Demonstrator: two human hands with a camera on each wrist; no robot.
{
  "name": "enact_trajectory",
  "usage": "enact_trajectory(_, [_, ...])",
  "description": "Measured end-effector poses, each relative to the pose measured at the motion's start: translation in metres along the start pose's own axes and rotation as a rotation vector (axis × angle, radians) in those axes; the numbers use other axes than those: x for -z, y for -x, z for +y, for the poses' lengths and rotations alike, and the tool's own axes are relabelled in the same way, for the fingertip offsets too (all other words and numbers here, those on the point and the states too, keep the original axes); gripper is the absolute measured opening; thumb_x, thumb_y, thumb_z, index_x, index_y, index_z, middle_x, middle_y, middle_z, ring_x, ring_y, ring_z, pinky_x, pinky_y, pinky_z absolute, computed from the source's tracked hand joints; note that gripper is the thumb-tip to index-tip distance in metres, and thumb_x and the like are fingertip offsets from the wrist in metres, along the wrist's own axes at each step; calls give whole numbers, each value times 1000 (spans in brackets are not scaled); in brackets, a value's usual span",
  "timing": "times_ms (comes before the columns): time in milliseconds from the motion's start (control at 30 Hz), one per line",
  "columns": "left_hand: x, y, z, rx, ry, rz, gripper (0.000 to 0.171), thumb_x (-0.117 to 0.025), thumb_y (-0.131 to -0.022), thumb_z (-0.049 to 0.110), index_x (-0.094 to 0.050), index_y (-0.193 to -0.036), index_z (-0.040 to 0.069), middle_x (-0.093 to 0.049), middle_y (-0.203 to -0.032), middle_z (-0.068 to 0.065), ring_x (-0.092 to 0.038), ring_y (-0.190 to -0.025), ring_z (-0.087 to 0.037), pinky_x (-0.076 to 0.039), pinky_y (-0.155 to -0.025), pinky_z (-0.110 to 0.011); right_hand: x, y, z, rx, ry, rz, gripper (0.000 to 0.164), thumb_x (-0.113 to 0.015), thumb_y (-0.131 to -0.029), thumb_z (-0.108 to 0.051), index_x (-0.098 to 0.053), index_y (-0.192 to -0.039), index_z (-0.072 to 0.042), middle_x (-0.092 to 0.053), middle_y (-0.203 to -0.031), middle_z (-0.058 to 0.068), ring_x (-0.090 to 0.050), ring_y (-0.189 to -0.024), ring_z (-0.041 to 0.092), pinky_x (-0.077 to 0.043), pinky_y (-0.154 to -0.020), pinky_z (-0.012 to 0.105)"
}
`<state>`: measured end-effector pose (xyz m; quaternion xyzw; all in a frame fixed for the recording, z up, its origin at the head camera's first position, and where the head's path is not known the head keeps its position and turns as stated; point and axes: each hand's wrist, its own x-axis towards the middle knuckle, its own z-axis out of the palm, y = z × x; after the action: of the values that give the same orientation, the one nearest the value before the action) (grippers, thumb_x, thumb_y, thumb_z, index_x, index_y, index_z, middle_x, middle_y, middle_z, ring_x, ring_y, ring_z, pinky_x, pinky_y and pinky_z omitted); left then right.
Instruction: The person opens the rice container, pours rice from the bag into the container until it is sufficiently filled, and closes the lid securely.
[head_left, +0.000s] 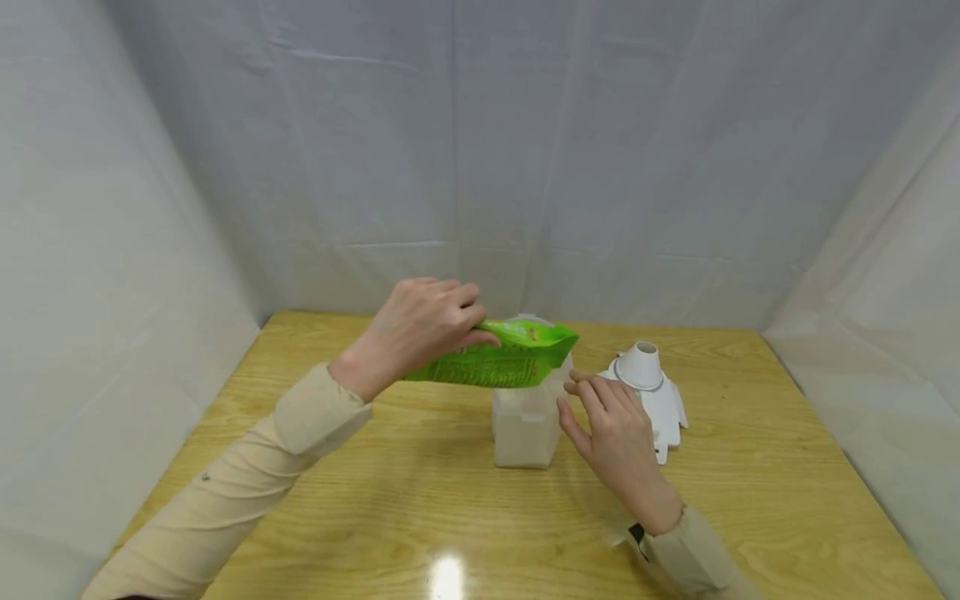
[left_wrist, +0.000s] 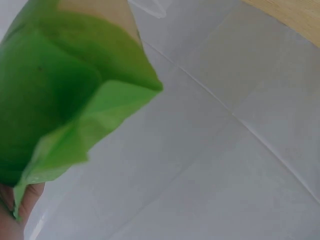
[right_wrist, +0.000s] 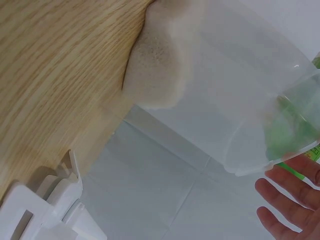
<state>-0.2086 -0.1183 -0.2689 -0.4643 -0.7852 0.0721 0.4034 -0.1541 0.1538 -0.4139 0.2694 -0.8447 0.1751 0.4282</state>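
My left hand (head_left: 423,327) grips a green plastic bag (head_left: 495,363), holding it on its side with its open end to the right, over a translucent plastic container (head_left: 522,440). In the left wrist view the bag's (left_wrist: 55,85) torn mouth gapes, and a bit of the hand shows at lower left. A pale, grainy heap (right_wrist: 152,67) lies in the bottom of the container in the right wrist view. My right hand (head_left: 613,427) is at the container's right side, fingers extended, one fingertip at the rim; whether it touches is hard to tell.
On the wooden table (head_left: 750,467), right of the container and behind my right hand, lies a flat white plastic piece (head_left: 662,417) with a hollow white cone (head_left: 640,367) on it. Pale sheeting (head_left: 510,150) hangs at the back and both sides.
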Motion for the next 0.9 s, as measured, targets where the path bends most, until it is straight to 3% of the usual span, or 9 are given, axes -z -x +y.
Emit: enact_trajectory(900, [1,-2,-1,-2,12,-6,43,-74,-87,49,-61,-66,14,-51,-66,4,-49,-50,-9,-40,-44,-23,1,0,0,-3,15,-16,43,-47,-107,-38,-70,-100,-2,-72,-107,13,-68,-92,33,-56,-83,48])
